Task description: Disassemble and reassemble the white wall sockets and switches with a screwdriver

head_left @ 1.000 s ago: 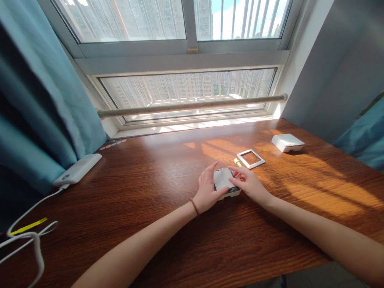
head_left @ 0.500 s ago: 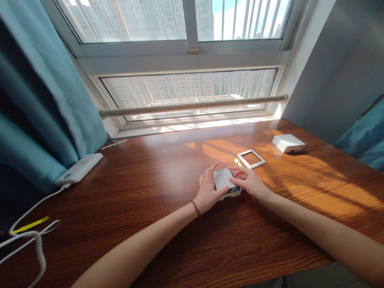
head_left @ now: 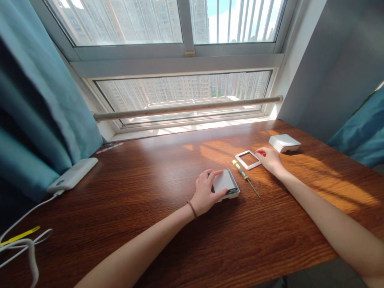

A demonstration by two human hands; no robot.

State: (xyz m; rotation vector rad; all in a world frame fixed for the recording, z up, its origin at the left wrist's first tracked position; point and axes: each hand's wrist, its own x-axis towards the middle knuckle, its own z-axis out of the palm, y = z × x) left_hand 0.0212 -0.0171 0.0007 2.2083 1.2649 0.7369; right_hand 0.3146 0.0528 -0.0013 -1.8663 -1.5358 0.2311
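Note:
My left hand [head_left: 207, 188] is wrapped around the near-left side of a white wall switch [head_left: 225, 183] lying on the table, its fingers across the pale top and its thumb at the front edge. A dark border shows around the switch's top face. To the right, my right hand [head_left: 270, 161] has its fingers pinched at the right edge of a white square frame [head_left: 241, 163], which lies flat with an open middle. Between the switch and the frame lies a screwdriver [head_left: 240, 169] with a yellow and grey handle, its shaft pointing toward me.
A second white square switch [head_left: 285, 143] sits at the back right of the wooden table [head_left: 144, 168]. On the left are a white power bank [head_left: 73, 176], its white cable [head_left: 33, 256] and a yellow strip [head_left: 22, 235]. Curtains and a window with a rail [head_left: 186, 108] border the table.
My right hand has left the switch and moved right to the square frame, uncovering the screwdriver. My left hand stays on the switch. The view has shifted slightly.

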